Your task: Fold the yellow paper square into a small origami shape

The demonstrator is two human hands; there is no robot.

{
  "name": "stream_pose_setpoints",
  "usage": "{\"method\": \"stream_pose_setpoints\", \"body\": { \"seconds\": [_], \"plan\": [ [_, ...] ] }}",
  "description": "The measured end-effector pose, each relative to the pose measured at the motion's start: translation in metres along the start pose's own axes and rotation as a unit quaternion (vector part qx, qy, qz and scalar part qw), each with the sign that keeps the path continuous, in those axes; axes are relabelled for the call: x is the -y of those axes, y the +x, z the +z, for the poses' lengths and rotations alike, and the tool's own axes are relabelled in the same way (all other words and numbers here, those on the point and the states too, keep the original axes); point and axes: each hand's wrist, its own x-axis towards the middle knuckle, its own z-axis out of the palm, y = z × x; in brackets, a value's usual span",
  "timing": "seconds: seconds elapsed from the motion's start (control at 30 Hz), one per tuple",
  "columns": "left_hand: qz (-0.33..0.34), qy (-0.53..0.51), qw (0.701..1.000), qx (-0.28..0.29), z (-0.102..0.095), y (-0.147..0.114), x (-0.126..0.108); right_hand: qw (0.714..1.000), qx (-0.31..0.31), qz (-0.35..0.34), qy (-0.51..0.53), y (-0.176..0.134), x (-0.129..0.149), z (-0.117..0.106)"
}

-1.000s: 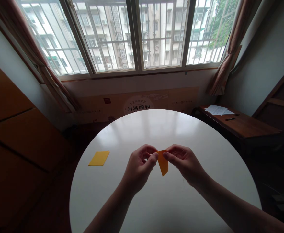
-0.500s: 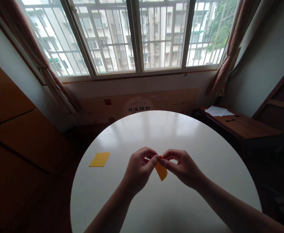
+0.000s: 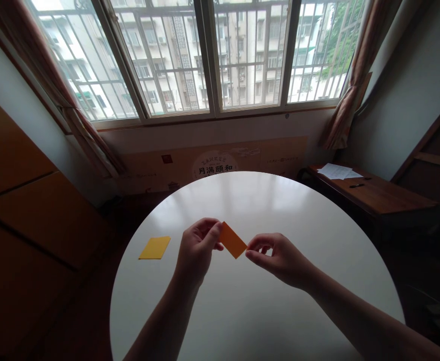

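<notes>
A small orange rectangle of paper (image 3: 234, 240), apparently folded, is stretched between my two hands above the white round table (image 3: 265, 321). My left hand (image 3: 199, 245) pinches its upper left end between thumb and fingers. At the lower right corner, the fingertips of my right hand (image 3: 270, 253) are closed on the same paper. Off to the left, a yellow paper square (image 3: 154, 248) lies flat on the tabletop, apart from both hands.
Beyond the table on the right, a brown wooden side table (image 3: 393, 193) carries white paper sheets (image 3: 340, 171) and a dark pen-like object (image 3: 356, 186). An orange-brown cabinet (image 3: 27, 215) stands at the left. A barred window with tied curtains spans the back.
My left hand has moved left, away from my right hand. The orange paper, earlier hanging below the joined fingertips, now spans the gap between them as a flat rectangle.
</notes>
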Motion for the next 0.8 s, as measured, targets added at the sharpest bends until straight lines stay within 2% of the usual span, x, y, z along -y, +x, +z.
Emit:
{"method": "stream_pose_setpoints", "body": {
  "seconds": [0.1, 0.17, 0.27, 0.37, 0.53, 0.6, 0.67, 0.73, 0.8],
  "plan": [
    [-0.047, -0.059, 0.996, -0.055, -0.006, 0.007, -0.002, 1.0, -0.025, -0.01, -0.006, 0.001, -0.005, 0.003],
    [-0.093, -0.087, 0.99, -0.056, -0.006, 0.01, -0.001, 0.997, -0.061, -0.039, -0.003, 0.001, -0.01, 0.005],
    [-0.16, -0.12, 0.98, -0.001, -0.001, 0.01, 0.006, 0.982, -0.124, -0.14, -0.032, 0.001, -0.017, 0.008],
    [-0.21, -0.155, 0.964, 0.055, 0.007, 0.005, 0.014, 0.951, -0.16, -0.244, -0.099, -0.001, -0.018, 0.009],
    [-0.261, -0.138, 0.946, 0.136, 0.017, -0.002, 0.018, 0.926, -0.167, -0.317, -0.117, -0.004, -0.007, 0.006],
    [-0.255, -0.087, 0.949, 0.166, 0.018, -0.003, 0.017, 0.931, -0.168, -0.315, -0.082, -0.004, -0.004, 0.005],
    [-0.214, -0.018, 0.963, 0.16, 0.019, -0.004, 0.015, 0.947, -0.167, -0.275, -0.004, -0.004, -0.003, 0.005],
    [-0.128, 0.03, 0.985, 0.108, 0.019, -0.007, 0.011, 0.959, -0.163, -0.2, 0.114, -0.005, -0.005, 0.006],
    [-0.034, 0.044, 0.997, 0.057, 0.02, -0.013, 0.007, 0.956, -0.141, -0.117, 0.231, -0.006, -0.006, 0.007]
  ]
}}
